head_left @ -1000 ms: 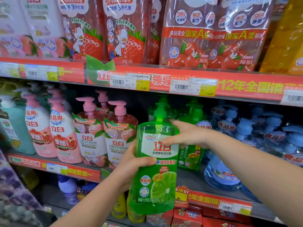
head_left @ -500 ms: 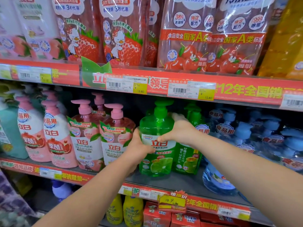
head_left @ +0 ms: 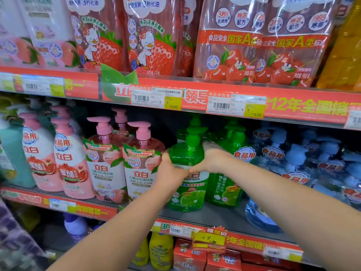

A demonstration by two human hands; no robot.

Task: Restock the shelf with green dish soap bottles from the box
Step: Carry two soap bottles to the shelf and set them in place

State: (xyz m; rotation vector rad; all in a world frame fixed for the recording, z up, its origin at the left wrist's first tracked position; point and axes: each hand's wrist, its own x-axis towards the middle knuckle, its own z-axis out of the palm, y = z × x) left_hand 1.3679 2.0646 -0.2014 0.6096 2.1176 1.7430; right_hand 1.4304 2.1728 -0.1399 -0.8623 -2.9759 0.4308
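Note:
A green dish soap bottle [head_left: 187, 194] with a pump top and a lime on its label stands upright on the grey middle shelf [head_left: 218, 217]. My left hand [head_left: 170, 169] grips its left side and my right hand [head_left: 213, 160] wraps its right shoulder. More green bottles [head_left: 224, 188] stand just behind it and to its right. The box is not in view.
Pink pump bottles [head_left: 140, 163] stand close on the left, blue bottles [head_left: 293, 163] on the right. Red refill pouches [head_left: 152, 36] fill the shelf above. Red price rails [head_left: 195, 98] edge each shelf. Yellow bottles [head_left: 160, 251] and red boxes [head_left: 187, 255] sit on the shelf below.
Both hands carried the green bottle up from in front of the shelf edge and back onto the middle shelf, where it now stands beside the other green bottles.

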